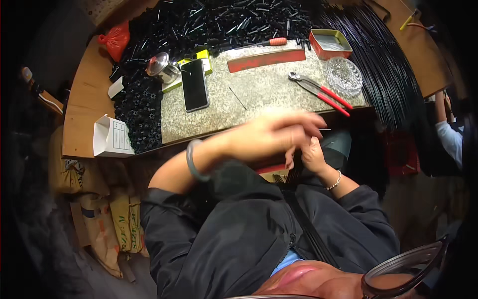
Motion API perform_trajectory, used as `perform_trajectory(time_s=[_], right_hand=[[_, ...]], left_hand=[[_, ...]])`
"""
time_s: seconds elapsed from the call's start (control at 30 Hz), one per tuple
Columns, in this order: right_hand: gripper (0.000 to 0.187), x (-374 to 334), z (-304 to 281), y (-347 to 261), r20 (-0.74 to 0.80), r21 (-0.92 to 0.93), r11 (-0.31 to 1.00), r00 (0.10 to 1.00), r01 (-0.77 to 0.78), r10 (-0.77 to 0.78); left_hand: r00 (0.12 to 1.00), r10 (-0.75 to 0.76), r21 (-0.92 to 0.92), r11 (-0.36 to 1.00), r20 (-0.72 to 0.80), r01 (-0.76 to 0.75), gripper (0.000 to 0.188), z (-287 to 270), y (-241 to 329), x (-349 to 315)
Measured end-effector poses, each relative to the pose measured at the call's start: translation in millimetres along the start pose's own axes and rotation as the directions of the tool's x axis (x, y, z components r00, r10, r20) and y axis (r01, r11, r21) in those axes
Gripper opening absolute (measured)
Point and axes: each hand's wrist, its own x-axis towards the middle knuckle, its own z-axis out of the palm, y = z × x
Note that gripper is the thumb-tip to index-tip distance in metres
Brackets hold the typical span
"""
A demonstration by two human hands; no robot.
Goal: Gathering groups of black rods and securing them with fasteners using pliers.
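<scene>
Here, extending the left hand (279, 132) over the near edge of the speckled slab (174, 122), with fingers blurred and loosely bent; cannot tell whether pinching anything. Curling the right hand (313, 155) just beside it, on the body side of the slab, with fingertips bunched; cannot tell how firmly. Seeing a thin pale rod (325, 129) by the fingertips, just off the slab's near edge, plus red-handled pliers (331, 94) and a smartphone (194, 84) on the slab.
</scene>
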Motion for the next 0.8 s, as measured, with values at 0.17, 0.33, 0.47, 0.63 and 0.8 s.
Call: perform_trajectory(time_s=[0.17,0.33,0.47,0.63,0.8], right_hand=[[0.053,13,4,-2,0.011,-0.019,0.998,0.998,-0.063,0.063],[0.052,19,-4,-4,0.025,-0.013,0.996,0.996,-0.089,0.089],[0.053,21,-14,-6,0.003,-0.009,0.996,0.996,-0.094,0.094],[0.052,26,-20,-7,-0.013,-0.031,0.997,0.997,-0.077,0.077],[0.052,25,-20,-10,-0.013,-0.045,0.995,0.996,-0.09,0.09]], left_hand=[[0.611,0.404,0.712,0.563,-0.68,0.42,0.034,-148,-80,53],[0.38,0.535,0.644,0.49,-0.754,0.587,0.024,-243,-112,90],[0.486,0.519,0.695,0.359,-0.703,0.623,0.027,-257,-108,112],[0.511,0.279,0.577,0.272,-0.813,0.77,0.03,-259,-105,128],[0.345,0.509,0.61,0.576,-0.789,0.545,0.032,-309,-107,107]])
